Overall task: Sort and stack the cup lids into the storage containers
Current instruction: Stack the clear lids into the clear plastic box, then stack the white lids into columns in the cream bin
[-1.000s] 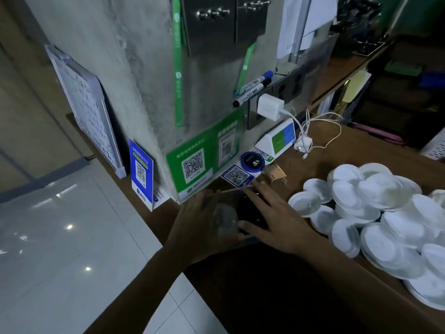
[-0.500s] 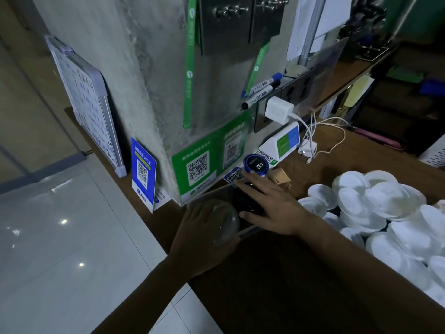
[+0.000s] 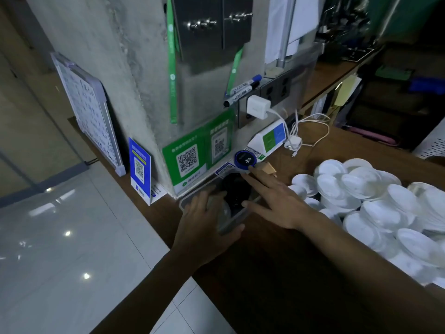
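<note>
The lid pile (image 3: 385, 208) runs off the right edge; the container (image 3: 238, 217) is largely covered and dim

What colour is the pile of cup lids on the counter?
The cup lids are white; head view.

Container (image 3: 234, 222) at counter's (image 3: 277, 273) left edge before the pillar (image 3: 125, 68), perhaps lids (image 3: 236, 192) inside; lid pile (image 3: 375, 203) well right.

2 hands (image 3: 202, 235) (image 3: 277, 203), 1 container (image 3: 237, 219), 2 mkrs (image 3: 243, 89), dozens lids (image 3: 375, 189)
</note>
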